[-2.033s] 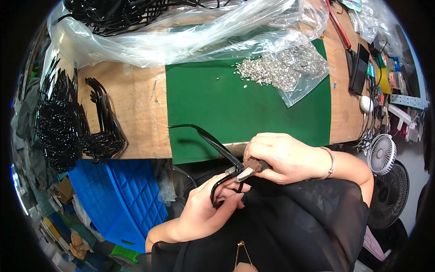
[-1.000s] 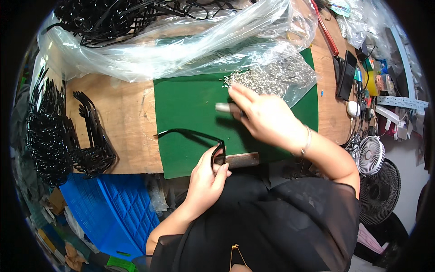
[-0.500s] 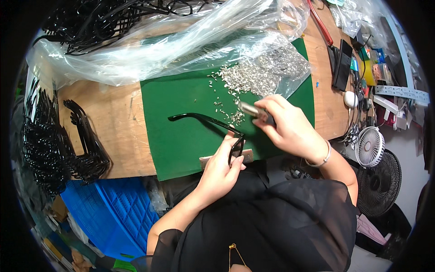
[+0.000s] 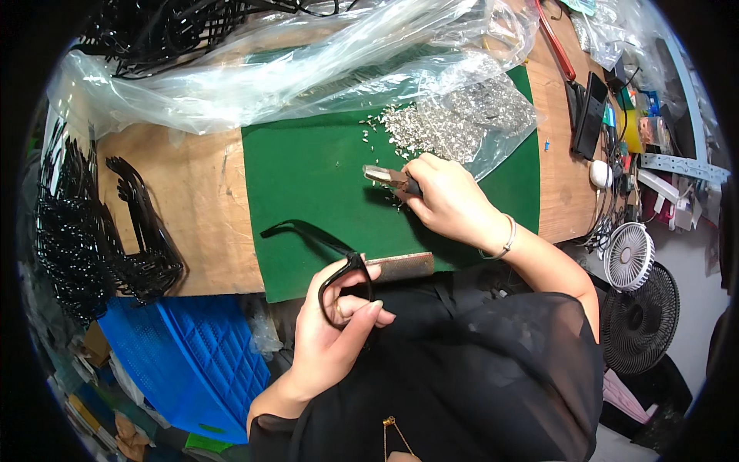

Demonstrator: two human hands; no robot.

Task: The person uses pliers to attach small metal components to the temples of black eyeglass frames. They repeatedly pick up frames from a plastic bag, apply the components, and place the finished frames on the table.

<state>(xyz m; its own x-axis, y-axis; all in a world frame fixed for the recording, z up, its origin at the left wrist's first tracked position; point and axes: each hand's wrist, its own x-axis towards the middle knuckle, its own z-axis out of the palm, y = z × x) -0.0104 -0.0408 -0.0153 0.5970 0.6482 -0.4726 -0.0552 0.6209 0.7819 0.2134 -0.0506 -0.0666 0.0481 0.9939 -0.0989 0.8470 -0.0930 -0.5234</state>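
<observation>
My left hand [image 4: 335, 331] grips a black eyeglass frame [image 4: 314, 233] by its rim, near the front edge of the table. One temple arm of the frame stretches out over the green mat [image 4: 300, 173]. In my right hand [image 4: 454, 196] is a pair of pliers [image 4: 387, 177], its jaws pointing left above the mat. The jaws hover by a few loose silvery bits, and I cannot make out whether they hold one. Behind them lies a heap of small silvery metal pieces [image 4: 431, 135], partly inside a clear plastic bag [image 4: 504, 115].
Stacked black eyeglass frames [image 4: 77, 231] stand at the left, with more black frames [image 4: 154, 38] at the back under plastic sheeting [image 4: 254, 92]. A metal bar [image 4: 404, 266] lies at the mat's front edge. At the right are a phone [image 4: 590, 115], cables and a white fan [image 4: 628, 256].
My left hand has drawn the eyeglass frame left and toward me, turning its rim. My right hand has moved left with the pliers, whose jaws now show clearly.
</observation>
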